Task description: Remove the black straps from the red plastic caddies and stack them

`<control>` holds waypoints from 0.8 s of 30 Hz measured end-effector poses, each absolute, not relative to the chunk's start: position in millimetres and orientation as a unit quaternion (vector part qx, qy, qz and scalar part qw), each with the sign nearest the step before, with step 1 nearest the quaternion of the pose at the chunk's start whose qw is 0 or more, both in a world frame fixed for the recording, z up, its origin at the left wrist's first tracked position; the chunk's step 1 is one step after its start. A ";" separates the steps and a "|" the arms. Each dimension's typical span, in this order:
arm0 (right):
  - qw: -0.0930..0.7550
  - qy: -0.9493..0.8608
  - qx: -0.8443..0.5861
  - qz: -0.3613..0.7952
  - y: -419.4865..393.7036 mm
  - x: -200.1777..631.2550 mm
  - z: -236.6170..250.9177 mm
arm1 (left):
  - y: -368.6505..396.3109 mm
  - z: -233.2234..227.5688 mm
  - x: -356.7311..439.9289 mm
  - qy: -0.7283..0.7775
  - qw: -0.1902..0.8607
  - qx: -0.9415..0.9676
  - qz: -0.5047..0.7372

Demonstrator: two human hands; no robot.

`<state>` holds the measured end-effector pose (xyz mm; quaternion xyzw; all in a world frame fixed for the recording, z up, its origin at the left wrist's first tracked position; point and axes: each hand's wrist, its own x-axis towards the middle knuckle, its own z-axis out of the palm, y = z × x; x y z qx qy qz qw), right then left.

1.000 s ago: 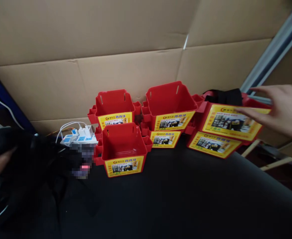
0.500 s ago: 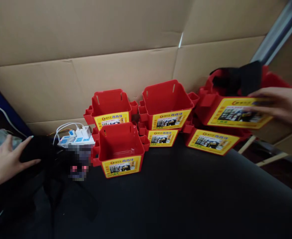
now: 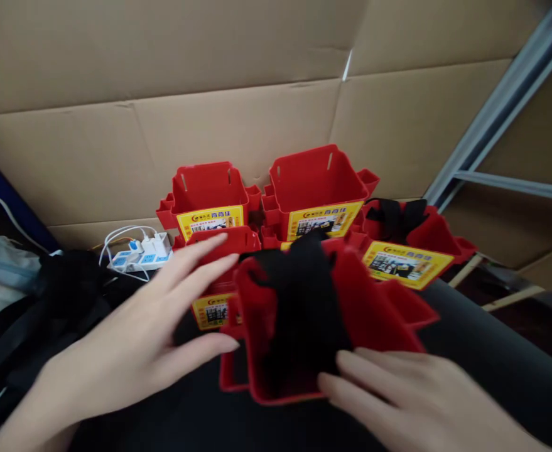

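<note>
Both hands are meeting at a red bin (image 3: pixel 374 320) stuffed with black cloth (image 3: pixel 304 301). Right hand (image 3: pixel 426 402) is gripping its near rim; left hand (image 3: pixel 139 351) is hovering beside it, fingers spread and holding nothing.

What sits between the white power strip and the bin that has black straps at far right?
In the head view, between the power strip and the strapped bin stand two empty red bins: left, right. More lie in front.

head cam | worn on head | faces forward-down | close above red bins (image 3: pixel 313 188)
</note>
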<state>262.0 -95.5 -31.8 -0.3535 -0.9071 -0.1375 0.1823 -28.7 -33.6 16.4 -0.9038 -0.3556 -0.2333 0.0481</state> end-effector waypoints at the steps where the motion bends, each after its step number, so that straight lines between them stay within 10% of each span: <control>1: 0.167 -0.919 -0.336 -0.125 -91.9 244.6 -36.8 | -29.6 14.0 -19.8 -0.341 0.045 -0.914 -0.215; 16: 0.044 -0.870 -0.469 -0.146 -38.7 187.5 -16.2 | 34.6 12.9 -11.3 -0.344 -0.032 -0.922 -0.173; 24: -0.091 -0.905 -0.414 0.039 -18.4 173.1 -26.2 | 27.7 13.8 -14.1 -0.344 -0.003 -0.923 -0.170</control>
